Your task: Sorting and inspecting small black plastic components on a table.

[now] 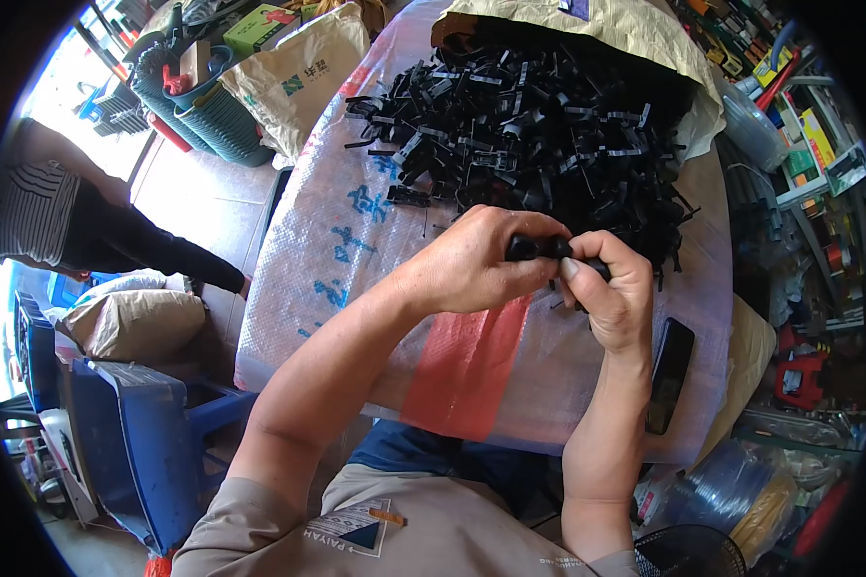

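Plenty of bare woven sheet (356, 240) left of the left hand (471, 264), so that side's open; straight ahead the black plastic parts pile (548, 125) blocks everything up to the sack mouth (587, 29); right of the right hand (616, 298) a black phone (671, 375) sits near the edge, leaving a narrow strip

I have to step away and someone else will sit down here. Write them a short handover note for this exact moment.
Left hand: closed on one end of a small black plastic part.
Right hand: fingers pinching the same part's other end, above the table.
Supply: a heap of black plastic parts spills from an open sack onto the woven sheet.
A dark phone lies at the sheet's right edge.
Done: one part picked up and in both hands; no separate finished pile can be made out.
Left: the heap looks largely unworked.
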The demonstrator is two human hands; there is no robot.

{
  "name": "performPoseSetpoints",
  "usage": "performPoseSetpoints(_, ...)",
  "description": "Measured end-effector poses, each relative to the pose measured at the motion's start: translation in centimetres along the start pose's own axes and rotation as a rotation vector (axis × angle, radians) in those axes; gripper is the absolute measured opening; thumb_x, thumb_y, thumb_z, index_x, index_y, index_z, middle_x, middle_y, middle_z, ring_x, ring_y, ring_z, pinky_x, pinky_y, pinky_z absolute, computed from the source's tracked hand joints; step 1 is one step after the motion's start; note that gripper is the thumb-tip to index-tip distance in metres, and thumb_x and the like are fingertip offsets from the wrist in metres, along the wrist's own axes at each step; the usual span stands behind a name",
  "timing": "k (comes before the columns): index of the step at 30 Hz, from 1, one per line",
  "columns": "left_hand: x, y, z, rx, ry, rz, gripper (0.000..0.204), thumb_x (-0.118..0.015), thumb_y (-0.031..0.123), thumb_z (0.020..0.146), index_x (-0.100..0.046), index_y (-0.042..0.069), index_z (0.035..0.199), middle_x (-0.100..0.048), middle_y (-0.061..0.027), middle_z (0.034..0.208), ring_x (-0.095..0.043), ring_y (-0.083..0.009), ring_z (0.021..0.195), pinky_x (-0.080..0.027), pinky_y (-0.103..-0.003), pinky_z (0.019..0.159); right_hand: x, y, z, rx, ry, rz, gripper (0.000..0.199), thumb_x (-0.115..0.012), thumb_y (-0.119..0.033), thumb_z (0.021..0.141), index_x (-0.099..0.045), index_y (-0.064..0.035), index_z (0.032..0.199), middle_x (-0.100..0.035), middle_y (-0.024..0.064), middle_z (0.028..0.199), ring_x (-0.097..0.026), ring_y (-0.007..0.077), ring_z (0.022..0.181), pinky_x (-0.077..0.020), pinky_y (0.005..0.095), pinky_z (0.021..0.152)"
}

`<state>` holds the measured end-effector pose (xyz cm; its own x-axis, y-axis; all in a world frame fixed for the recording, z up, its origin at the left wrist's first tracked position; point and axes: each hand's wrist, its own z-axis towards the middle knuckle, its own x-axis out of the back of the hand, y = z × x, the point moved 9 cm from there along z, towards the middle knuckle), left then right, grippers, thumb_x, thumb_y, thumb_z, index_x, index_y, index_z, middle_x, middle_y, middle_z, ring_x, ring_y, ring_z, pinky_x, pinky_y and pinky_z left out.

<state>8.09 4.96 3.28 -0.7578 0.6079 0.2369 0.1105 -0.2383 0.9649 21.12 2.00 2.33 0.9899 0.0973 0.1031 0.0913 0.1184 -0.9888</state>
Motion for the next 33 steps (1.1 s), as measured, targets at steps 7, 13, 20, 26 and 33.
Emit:
performPoseSetpoints(7,0.6,-1.4,0.1,0.056,0.094,-0.238,0.032,-0.066,0.015,0.083,-0.065,-0.003,0.11,-0.068,-0.0071,0.087,-0.064,-0.0122,0.074,-0.052,-0.027,0.067,-0.2,-0.9,0.2,0.038,0.068,-0.017,0.009,-0.063,-0.008,0.089,-0.066,-0.0007,0.093,-0.061,-0.0021,0.073,-0.053,0.0033,0.062,-0.0424,0.019,0.056)
performPoseSetpoints(13,5.4,-2.9,0.3,-0.043,0.18,-1.124,0.028,-0.053,0.016,0.092,-0.056,0.005,0.118,-0.066,-0.0124,0.095,-0.07,-0.0253,0.078,-0.047,-0.028,0.05,4.8,-0.9,-0.2,0.022,0.375,-0.225,0.014,-0.065,-0.003,0.086,-0.068,0.0,0.099,-0.064,-0.0005,0.081,-0.052,0.0045,0.062,-0.0427,0.0195,0.056)
performPoseSetpoints(20,5.5,-4.3,0.2,0.058,0.216,-1.047,0.007,-0.059,0.011,0.09,-0.057,0.005,0.093,-0.064,-0.009,0.086,-0.069,-0.0216,0.073,-0.045,-0.028,0.049,-0.5,-0.8,0.6,0.153,0.121,-0.879,0.036,-0.069,0.005,0.074,-0.064,-0.0028,0.109,-0.06,0.0129,0.108,-0.064,0.0345,0.091,-0.0518,0.0378,0.078)
performPoseSetpoints(26,5.0,-3.1,-0.3,0.104,0.144,-0.713,0.01,-0.063,0.009,0.087,-0.062,0.0,0.093,-0.065,-0.0117,0.074,-0.062,-0.0166,0.064,-0.042,-0.025,0.049,1.2,-1.7,0.2,0.104,0.118,-0.349,0.028,-0.072,0.0,0.077,-0.064,0.0008,0.104,-0.065,0.0052,0.091,-0.06,0.0121,0.079,-0.0482,0.0254,0.073)
performPoseSetpoints(33,3.0,-1.1,-0.7,0.201,0.066,-0.34,0.028,-0.078,0.023,0.083,-0.072,0.002,0.101,-0.069,-0.0014,0.079,-0.058,-0.005,0.07,-0.046,-0.022,0.063,1.8,-1.1,0.1,0.114,0.237,0.268,0.018,-0.068,-0.007,0.089,-0.065,-0.001,0.106,-0.062,0.0021,0.074,-0.055,0.0085,0.062,-0.044,0.0224,0.059)
